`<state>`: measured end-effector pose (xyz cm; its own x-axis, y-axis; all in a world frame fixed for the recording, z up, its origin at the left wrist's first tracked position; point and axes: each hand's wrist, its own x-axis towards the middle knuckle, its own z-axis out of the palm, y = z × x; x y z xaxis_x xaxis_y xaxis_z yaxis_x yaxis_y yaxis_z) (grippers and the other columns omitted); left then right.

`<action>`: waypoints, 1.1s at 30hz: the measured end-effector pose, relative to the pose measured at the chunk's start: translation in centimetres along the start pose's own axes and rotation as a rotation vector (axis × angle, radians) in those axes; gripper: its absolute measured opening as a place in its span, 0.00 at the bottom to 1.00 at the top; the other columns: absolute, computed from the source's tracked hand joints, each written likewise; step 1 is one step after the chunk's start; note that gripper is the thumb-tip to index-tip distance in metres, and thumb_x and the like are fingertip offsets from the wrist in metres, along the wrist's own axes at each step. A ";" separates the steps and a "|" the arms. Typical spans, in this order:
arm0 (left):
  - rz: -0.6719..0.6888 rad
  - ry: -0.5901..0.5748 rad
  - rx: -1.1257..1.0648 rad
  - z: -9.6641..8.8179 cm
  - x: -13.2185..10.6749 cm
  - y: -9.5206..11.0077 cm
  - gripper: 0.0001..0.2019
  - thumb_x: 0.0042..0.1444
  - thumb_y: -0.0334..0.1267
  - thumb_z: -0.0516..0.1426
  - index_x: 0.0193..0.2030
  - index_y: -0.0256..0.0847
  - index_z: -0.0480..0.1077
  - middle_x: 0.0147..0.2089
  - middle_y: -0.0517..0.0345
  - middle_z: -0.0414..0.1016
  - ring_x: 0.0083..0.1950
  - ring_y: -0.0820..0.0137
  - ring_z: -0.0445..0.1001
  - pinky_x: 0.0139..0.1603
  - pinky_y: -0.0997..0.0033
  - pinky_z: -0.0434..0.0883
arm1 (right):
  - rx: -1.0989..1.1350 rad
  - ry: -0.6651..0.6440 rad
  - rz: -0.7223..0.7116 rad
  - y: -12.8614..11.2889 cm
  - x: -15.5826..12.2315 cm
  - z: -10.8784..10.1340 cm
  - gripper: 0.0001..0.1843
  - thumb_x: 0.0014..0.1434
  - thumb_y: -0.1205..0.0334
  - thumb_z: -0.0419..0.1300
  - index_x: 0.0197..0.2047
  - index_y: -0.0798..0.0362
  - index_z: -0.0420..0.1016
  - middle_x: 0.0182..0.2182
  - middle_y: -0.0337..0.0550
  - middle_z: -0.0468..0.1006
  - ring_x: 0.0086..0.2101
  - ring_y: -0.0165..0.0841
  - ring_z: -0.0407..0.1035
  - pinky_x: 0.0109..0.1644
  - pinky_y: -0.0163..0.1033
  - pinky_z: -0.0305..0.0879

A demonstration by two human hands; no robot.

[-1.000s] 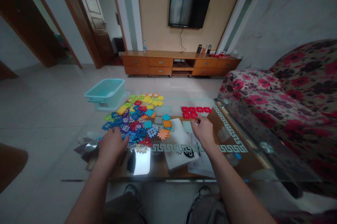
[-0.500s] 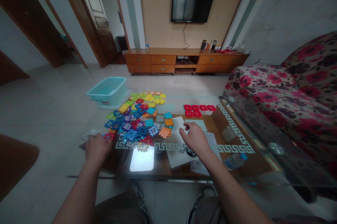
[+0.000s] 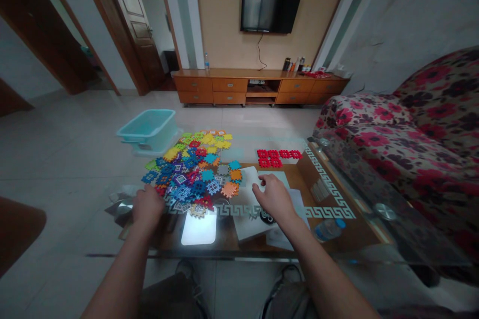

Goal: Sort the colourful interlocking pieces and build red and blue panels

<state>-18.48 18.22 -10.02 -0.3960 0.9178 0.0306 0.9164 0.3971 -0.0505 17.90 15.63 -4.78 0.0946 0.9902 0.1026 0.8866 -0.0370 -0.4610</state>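
My left hand (image 3: pixel 148 205) is at the left edge of a heap of plastic interlocking tiles (image 3: pixel 198 188), with its fingers curled down against a red tile (image 3: pixel 160 190). The back of the hand hides part of that grip. Blue, purple, yellow, green and orange tiles lie overlapping in the heap, some with window-like lattices. Over a pale flat box (image 3: pixel 247 224) on the right hovers my right hand (image 3: pixel 276 198), its thumb and forefinger apart with nothing between them. Beyond it, several red tiles (image 3: pixel 279 158) lie in two short rows on the glass.
A glass table (image 3: pixel 348 241) with a key-pattern border holds all this. A turquoise basin (image 3: pixel 149 129) is beyond its far left side. A water bottle (image 3: pixel 329 229) lies at the right, and a flowered sofa (image 3: pixel 419 134) stands alongside. A bright reflection (image 3: pixel 199 229) shows near the front edge.
My left hand has moved right and slightly away from me, and the red tile at its fingers has shifted with it against the heap. My right hand stays nearly still.
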 end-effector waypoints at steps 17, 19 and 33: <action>0.142 0.075 -0.964 -4.3 -1.5 4.0 0.23 0.54 0.51 0.59 0.51 0.37 0.74 0.42 0.48 0.82 0.42 0.58 0.79 0.44 0.62 0.73 | 0.067 -0.037 -0.028 0.3 0.0 0.2 0.19 0.60 0.57 0.57 0.49 0.61 0.78 0.42 0.55 0.79 0.43 0.42 0.74 0.48 0.42 0.64; 0.189 -0.100 -1.276 -4.7 -2.5 6.1 0.27 0.50 0.52 0.63 0.52 0.35 0.74 0.43 0.47 0.82 0.42 0.61 0.79 0.42 0.65 0.73 | 0.169 -0.060 -0.033 0.1 0.0 0.1 0.17 0.59 0.59 0.59 0.47 0.60 0.79 0.40 0.53 0.81 0.40 0.41 0.74 0.47 0.42 0.65; 0.393 -0.678 -1.496 -7.2 -8.4 9.7 0.25 0.55 0.48 0.63 0.58 0.41 0.73 0.43 0.52 0.81 0.37 0.68 0.77 0.41 0.62 0.76 | 1.014 -0.441 0.074 -4.3 -2.0 -0.7 0.16 0.55 0.53 0.65 0.44 0.53 0.80 0.35 0.44 0.81 0.30 0.30 0.69 0.33 0.35 0.64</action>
<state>-5.86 14.34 -3.56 0.2652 0.9479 -0.1764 0.0485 0.1696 0.9843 14.22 13.67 -2.41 -0.2160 0.9587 -0.1848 0.0850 -0.1701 -0.9818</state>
